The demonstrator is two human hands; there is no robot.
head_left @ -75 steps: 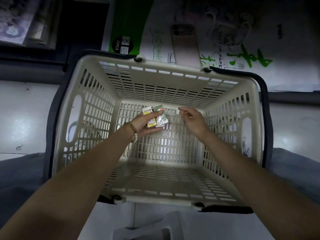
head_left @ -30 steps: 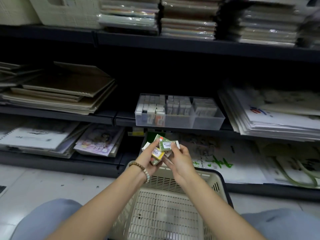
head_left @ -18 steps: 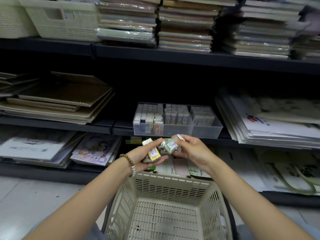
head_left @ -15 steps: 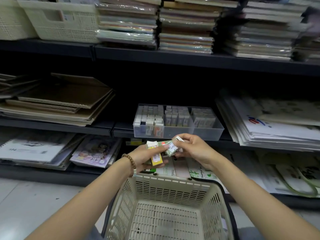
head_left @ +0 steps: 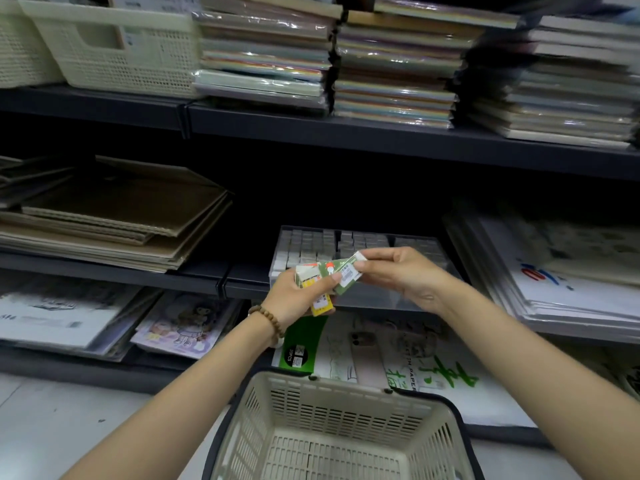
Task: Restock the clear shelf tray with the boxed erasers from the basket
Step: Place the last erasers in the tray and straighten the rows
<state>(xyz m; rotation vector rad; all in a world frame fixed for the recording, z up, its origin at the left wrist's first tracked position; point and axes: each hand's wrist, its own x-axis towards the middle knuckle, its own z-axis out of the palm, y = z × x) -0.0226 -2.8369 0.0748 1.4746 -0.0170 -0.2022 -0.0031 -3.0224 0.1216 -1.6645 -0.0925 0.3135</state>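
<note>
My left hand [head_left: 294, 299] grips a small bundle of boxed erasers [head_left: 320, 301], yellow and white ones showing. My right hand [head_left: 398, 271] pinches the end of a green boxed eraser [head_left: 343, 277] that lies against the bundle. Both hands hover just in front of the clear shelf tray [head_left: 377, 297] on the middle shelf; the tray holds rows of boxed erasers in its compartments. The cream basket [head_left: 332, 431] sits below my arms, and no boxes show inside it.
Brown card sheets [head_left: 114, 216] lie stacked left of the tray, and wrapped paper pads [head_left: 571, 271] to its right. The upper shelf carries cream baskets [head_left: 114, 46] and paper stacks [head_left: 394, 67]. Sketch-paper packs [head_left: 381, 355] lean on the bottom shelf behind the basket.
The hands lifted the erasers out of the basket and raised them up to the tray's front. My right hand now pulls the green box from the bundle in my left hand.
</note>
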